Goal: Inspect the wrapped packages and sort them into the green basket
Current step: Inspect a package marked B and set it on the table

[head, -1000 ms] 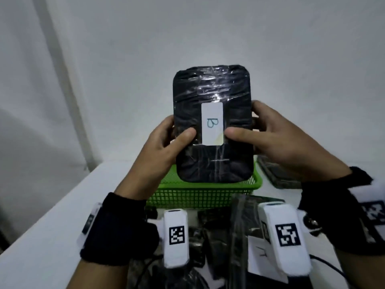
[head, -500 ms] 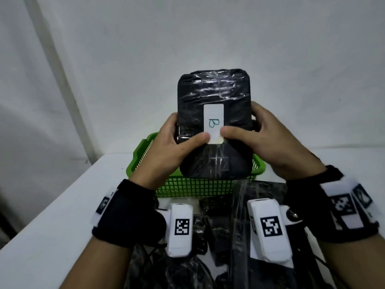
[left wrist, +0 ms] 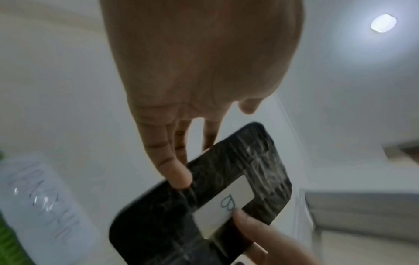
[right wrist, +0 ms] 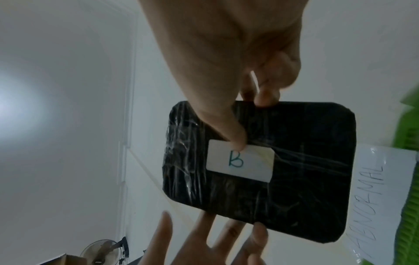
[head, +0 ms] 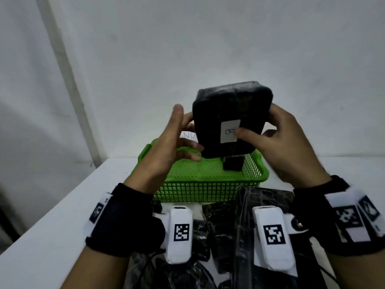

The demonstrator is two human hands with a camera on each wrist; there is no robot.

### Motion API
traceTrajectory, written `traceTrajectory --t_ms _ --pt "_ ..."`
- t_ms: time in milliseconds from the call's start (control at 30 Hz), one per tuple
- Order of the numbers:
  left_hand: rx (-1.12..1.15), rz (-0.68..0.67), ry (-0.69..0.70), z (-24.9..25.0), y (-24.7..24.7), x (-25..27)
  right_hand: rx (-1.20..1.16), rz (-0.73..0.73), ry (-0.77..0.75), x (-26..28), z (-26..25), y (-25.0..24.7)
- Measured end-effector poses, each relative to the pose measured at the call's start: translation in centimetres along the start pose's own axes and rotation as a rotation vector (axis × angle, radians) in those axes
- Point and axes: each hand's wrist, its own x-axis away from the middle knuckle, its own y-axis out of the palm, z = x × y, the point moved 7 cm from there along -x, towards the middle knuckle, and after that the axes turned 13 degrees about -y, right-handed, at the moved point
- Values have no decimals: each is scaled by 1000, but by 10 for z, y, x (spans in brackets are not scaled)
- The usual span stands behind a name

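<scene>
Lowered and tipped away from the head camera since a second ago, the wrapped package now hangs over the green basket, and the left hand has come off its face. Largest first: the white bench (head: pixel 52 236) carries the green basket (head: pixel 208 190), which sits just in front of both wrists with a paper sign at its far rim. Above its right half is the wrapped package (head: pixel 231 119), black under clear film, long axis near upright and leaning back, its lower edge just over the basket floor. The right hand (head: pixel 291 147) grips it, thumb on the white label (head: pixel 229 131) marked B and fingers curled behind the right edge. The left hand (head: pixel 164 147) is spread, fingertips only brushing the left edge. Lowering the package rests on the right hand alone, I judge; the basket lies straight below.
</scene>
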Motion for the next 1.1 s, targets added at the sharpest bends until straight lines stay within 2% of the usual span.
traceTrajectory --t_ms 67,167,300,367,500,567,667,733,867,933,1033,1100 --pt "106 -2 4 2 0 -1 -207 -100 43 1 -5 7" --pt "114 55 62 2 -5 -2 -378 -229 79 4 -6 16" --pt "159 -17 78 -2 -5 -5 -566 -163 140 4 2 19" --pt "148 -34 91 -3 -2 -5 -521 -94 116 2 3 16" --pt "95 31 128 -5 6 -4 -345 21 19 1 -4 10" --pt "99 50 145 -4 8 -3 -324 35 3 1 -6 9" --pt "133 35 150 0 8 -1 -397 -22 10 1 -8 9" --pt "182 28 117 2 6 0 -441 -13 10 0 -11 5" --pt "245 79 32 -4 4 -3 -383 79 -43 1 -16 -1" --pt "213 60 13 -7 7 -3 -409 20 -10 4 -14 6" --pt "167 63 35 -4 5 1 -469 -79 133 8 -5 16" --pt "146 80 46 -2 4 3 -479 -76 197 9 -1 18"
